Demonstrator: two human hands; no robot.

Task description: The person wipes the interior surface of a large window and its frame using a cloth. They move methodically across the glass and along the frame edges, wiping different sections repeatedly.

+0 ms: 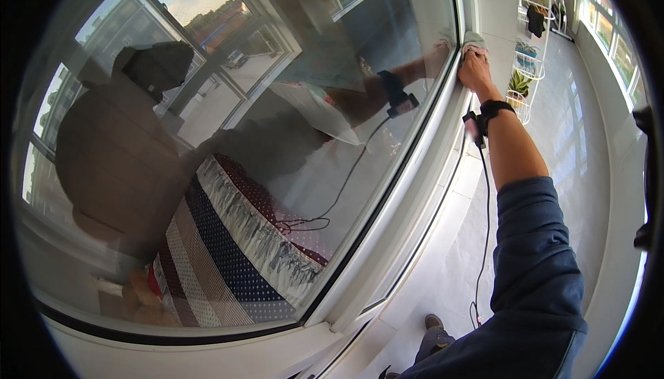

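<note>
My right hand (pixel 476 73) is wrapped over a pale cloth (pixel 474 39), pressed on the white window frame (pixel 400 218) at its far upper part, along the edge of a large glass pane (pixel 360 40). A black strap with a small device (pixel 478 124) is on my right wrist, and a cable hangs from it. My dark blue sleeve is pushed up toward the elbow. The glass reflects my body and arm. My left hand is not in view.
Behind the glass lies patterned striped bedding (pixel 228 254) with a ruffle. At right, a white wire rack (pixel 526 106) with plants stands along a tiled floor (pixel 567 158), a bicycle (pixel 560 12) farther back, windows (pixel 615 47) beyond. My shoe (pixel 434 322) shows below.
</note>
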